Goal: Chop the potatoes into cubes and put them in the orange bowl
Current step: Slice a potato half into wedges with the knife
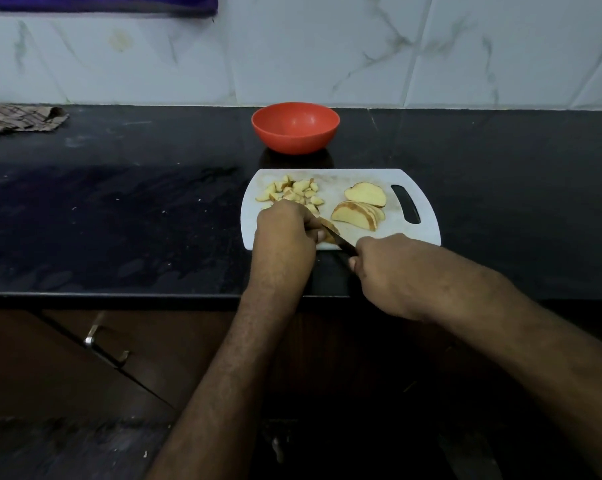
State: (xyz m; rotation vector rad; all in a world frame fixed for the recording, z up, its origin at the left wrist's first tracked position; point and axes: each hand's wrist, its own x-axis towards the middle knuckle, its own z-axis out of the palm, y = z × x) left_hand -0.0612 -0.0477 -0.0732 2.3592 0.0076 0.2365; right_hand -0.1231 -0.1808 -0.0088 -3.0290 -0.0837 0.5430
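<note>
Head view: left hand (pixel 285 225) curls over a potato slice (pixel 329 227) at the cutting board's (pixel 427 233) 7 o'clock edge, pinning it. Right hand (pixel 379 263) wraps a knife (pixel 341 241) handle, blade angled toward 10 o'clock against the slice. Cut cubes (pixel 292 195) piled at 10 o'clock; uncut slices (pixel 360 211) at 3 o'clock. Orange bowl (pixel 295 127) sits at 12 o'clock beyond the board, nothing in it. Advice: keep fingertips tucked behind the blade, cut even strips, then crosswise.

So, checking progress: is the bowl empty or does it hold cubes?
Empty. The bowl shows only bare orange inside; the cubes lie piled on the board.
</note>
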